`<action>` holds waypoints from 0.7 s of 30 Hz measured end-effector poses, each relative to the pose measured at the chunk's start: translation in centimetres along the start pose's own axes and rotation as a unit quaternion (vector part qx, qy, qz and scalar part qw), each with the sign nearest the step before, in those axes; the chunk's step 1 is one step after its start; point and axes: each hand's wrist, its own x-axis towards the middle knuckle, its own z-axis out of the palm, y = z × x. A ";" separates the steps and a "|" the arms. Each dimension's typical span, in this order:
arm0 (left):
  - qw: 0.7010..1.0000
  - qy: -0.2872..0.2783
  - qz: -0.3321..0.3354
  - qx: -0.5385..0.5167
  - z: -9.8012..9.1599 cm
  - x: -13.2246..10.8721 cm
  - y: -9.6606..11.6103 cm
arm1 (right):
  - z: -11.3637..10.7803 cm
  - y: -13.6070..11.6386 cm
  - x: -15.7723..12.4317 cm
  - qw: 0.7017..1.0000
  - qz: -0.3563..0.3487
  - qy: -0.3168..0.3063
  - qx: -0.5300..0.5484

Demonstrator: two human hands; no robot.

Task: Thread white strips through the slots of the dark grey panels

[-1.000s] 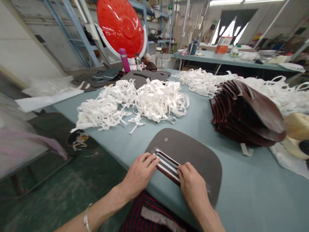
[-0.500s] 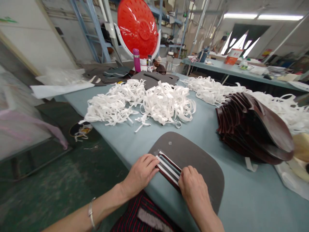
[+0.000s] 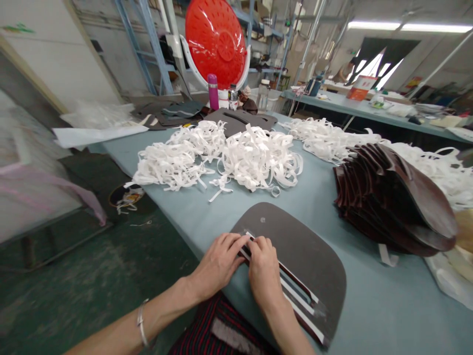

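Observation:
A dark grey rounded panel (image 3: pixel 295 236) lies at the table's near edge. Along its near side runs a long slot edged with dark brown leather (image 3: pixel 309 327), with white tape strips (image 3: pixel 301 301) beside it. My left hand (image 3: pixel 223 256) pinches the leather edging at the slot's left end. Right beside it, my right hand (image 3: pixel 263 266) presses curled fingers onto the same end, the two hands' fingertips touching or nearly so. Whatever lies under the fingertips is hidden. The right part of the slot is uncovered, with the tape ends showing there.
Heaps of white tape (image 3: pixel 258 158) lie across the blue-green table (image 3: pixel 373 286). A stack of dark brown leather pieces (image 3: pixel 391 197) stands at the right. Farther back are grey panels (image 3: pixel 236 121), a purple bottle (image 3: pixel 213 92) and a red fan-like disc (image 3: pixel 216 42). A person (image 3: pixel 345 71) works in the distance.
My right hand has moved left along the slot from its right end to my left hand, uncovering the right end. My left hand stays at the left end.

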 end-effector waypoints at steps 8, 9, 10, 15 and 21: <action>0.995 -0.043 0.039 0.082 -0.3 0.4 -0.1 | -1.4 3.8 -6.7 0.987 -0.105 0.011 -0.118; 0.994 -0.042 0.043 0.088 -0.2 0.4 -0.1 | -2.0 5.0 -8.3 0.986 -0.115 0.009 -0.120; 0.994 -0.041 0.046 0.093 -0.1 0.3 -0.1 | -2.7 6.1 -9.8 0.985 -0.126 0.011 -0.119; 0.993 -0.037 0.051 0.102 0.3 0.1 -0.2 | -5.6 9.3 -14.9 0.989 -0.125 0.000 -0.082; 0.993 -0.046 0.051 0.100 0.3 0.2 -0.3 | -4.6 6.9 -10.9 1.000 -0.006 -0.015 -0.012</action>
